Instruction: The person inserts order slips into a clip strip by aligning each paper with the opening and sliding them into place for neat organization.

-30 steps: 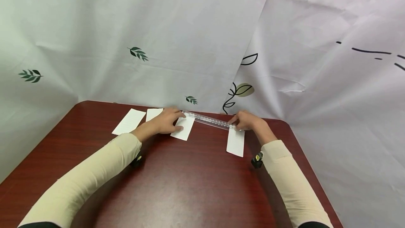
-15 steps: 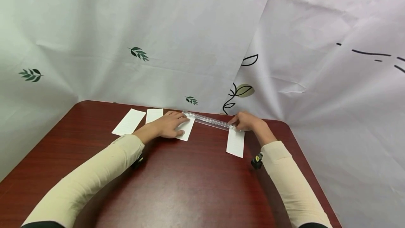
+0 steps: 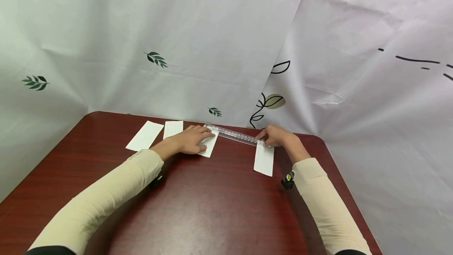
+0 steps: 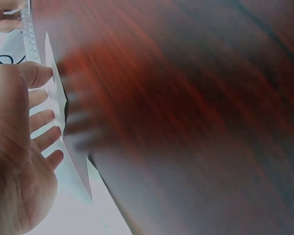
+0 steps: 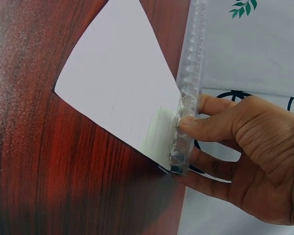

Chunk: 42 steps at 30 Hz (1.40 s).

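Flattened since a second ago, the left hand (image 3: pixel 191 140) is laid over a white paper (image 3: pixel 210 145), fingers extended and apart. On the red-brown table (image 3: pixel 205 207), a clear strip (image 3: pixel 237 134) is set near the back edge, its right end pinched by the right hand (image 3: pixel 277 135). A second paper (image 3: pixel 264 159) is placed against that end; a third paper (image 3: pixel 173 128) and a fourth paper (image 3: pixel 144 135) are seen farther left.

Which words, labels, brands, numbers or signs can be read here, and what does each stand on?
None can be read.
Left sleeve: faint print near the wrist, too small to read.
Black wrist device: yellow patch, too small to tell any lettering.
White paper slips: faint ruled lines, no readable words.
Clear plastic strip: no readable marks.
Backdrop: leaf motifs and black strokes, no lettering seen.
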Motion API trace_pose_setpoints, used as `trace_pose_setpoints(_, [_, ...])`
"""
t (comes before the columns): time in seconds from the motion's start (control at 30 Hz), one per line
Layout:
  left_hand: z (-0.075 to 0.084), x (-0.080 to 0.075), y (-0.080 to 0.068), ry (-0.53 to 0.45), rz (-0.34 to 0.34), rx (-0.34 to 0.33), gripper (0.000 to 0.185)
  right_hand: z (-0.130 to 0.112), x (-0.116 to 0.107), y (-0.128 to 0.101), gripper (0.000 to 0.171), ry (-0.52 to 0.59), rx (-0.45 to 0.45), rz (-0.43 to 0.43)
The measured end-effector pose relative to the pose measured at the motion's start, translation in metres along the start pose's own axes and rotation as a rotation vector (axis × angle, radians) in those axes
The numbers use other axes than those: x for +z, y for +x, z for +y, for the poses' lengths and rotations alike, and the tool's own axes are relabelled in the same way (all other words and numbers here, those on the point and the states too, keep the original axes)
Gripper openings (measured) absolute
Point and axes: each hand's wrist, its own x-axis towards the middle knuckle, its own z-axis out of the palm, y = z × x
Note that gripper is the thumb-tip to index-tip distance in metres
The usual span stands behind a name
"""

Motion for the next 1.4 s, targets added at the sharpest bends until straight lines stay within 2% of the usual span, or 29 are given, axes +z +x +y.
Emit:
trace_pose_setpoints(0.57, [0.009,0.007,0.011,0.022,-0.04,-0.036,0.069,0.001,0.001,0.001,0.051,0.006,-0.008,0.003])
trace_pose_setpoints(0.63, [0.006,0.009,0.013,0.011,-0.04,-0.028,0.07,0.001,0.0,0.0,0.05,-0.002,-0.008,0.007])
trace_pose_setpoints(0.87, [-0.023,0.041,0.029,-0.06,0.04,0.02,0.061,0.002,0.001,0.0,0.049,-0.028,-0.011,0.024])
trace_pose_setpoints(0.97, [-0.015,0.035,0.029,-0.087,0.038,0.013,0.053,0.003,0.001,0.001,0.05,-0.034,-0.02,0.024])
trace_pose_setpoints(1.03, [-0.003,0.027,0.027,-0.09,0.025,0.006,0.052,0.003,0.0,0.002,0.05,-0.038,-0.025,0.022])
trace_pose_setpoints(1.2, [0.017,0.013,0.022,-0.012,-0.01,0.01,0.061,0.003,-0.001,0.002,0.05,-0.041,-0.02,0.014])
trace_pose_setpoints(1.3, [0.021,0.012,0.024,0.009,-0.023,0.01,0.064,0.002,-0.001,0.001,0.049,-0.037,-0.017,0.01])
trace_pose_setpoints(1.4, [0.017,0.018,0.029,-0.048,-0.028,0.001,0.064,0.002,0.0,0.002,0.049,-0.031,-0.014,0.007])
